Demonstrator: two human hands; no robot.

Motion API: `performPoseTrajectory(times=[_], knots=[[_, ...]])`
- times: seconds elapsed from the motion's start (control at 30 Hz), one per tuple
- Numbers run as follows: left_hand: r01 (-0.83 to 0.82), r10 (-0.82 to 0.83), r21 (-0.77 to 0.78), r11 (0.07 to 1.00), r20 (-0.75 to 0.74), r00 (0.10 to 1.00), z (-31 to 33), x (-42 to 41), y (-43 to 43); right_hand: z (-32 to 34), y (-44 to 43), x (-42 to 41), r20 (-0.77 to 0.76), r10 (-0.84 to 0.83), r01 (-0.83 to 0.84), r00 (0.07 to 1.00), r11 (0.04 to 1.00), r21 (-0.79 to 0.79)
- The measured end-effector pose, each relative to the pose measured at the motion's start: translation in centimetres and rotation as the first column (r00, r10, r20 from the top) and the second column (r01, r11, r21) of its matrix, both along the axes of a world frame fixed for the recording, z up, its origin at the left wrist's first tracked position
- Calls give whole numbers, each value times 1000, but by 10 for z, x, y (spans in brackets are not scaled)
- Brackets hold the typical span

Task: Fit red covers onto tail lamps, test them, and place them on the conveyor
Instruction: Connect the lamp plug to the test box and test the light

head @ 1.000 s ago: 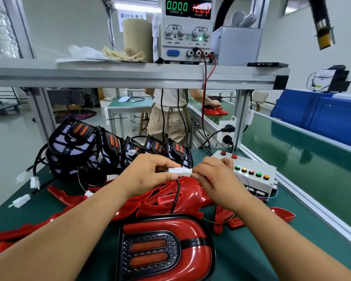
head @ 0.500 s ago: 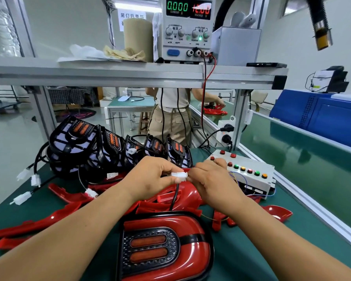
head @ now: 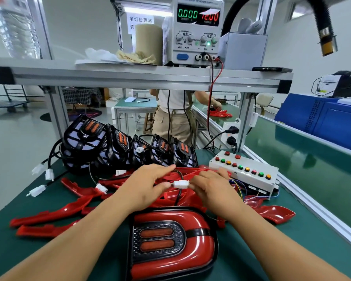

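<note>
A tail lamp (head: 170, 242) with its red cover fitted lies face up on the green bench in front of me; its lights are dark. Its black cable rises to a white connector (head: 180, 183). My left hand (head: 148, 185) pinches the connector's left end and my right hand (head: 213, 185) holds its right end, just above a pile of loose red covers (head: 55, 216). A white test box (head: 245, 175) with coloured buttons sits to the right of my hands.
Several black uncovered tail lamps (head: 118, 145) with dangling white plugs stand in a row behind the covers. The power supply (head: 198, 29) on the shelf reads 0.000 and 12.00. The green conveyor (head: 304, 165) runs along the right. A person (head: 174, 118) works beyond the bench.
Both hands have lowered slightly with the white connector between them and stay closed on its two ends. The lamp has not moved.
</note>
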State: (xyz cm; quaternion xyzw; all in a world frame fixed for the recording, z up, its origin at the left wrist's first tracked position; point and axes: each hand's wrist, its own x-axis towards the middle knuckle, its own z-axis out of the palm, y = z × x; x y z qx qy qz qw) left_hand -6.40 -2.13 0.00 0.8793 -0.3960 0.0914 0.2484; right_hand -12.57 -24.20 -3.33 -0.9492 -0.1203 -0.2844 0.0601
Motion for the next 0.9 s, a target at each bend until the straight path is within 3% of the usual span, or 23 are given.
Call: performPoseTrajectory(times=[0.1,0.17,0.23,0.37,0.43,0.67,0.8,0.9], knots=[[-259,257,-48,965,-46,965,-3,-8,31,-7,-1,-2,15,-43,43,999,999,2],[-319,333,95,943,-234,913,-6,-15,49,-11,0,-1,20,-64,64,998,998,-3],[-291,332,159,943,-472,817,-10,-27,59,-13,3,0,-28,-94,94,995,996,-8],[-219,132,19,976,-848,514,-18,-46,64,-18,6,1,-50,-118,118,992,993,-3],[-208,31,-71,976,-893,450,-20,-49,65,-17,6,0,-46,-120,120,992,993,-4],[-227,-146,-261,938,-893,425,-27,-42,69,-13,0,4,-25,-144,145,989,989,6],[-341,-289,-425,838,-877,383,-26,-23,69,-7,-9,13,-58,-236,238,970,971,24],[-458,-294,-452,766,-879,375,-30,-11,60,-8,-14,21,-149,-262,275,953,959,70]])
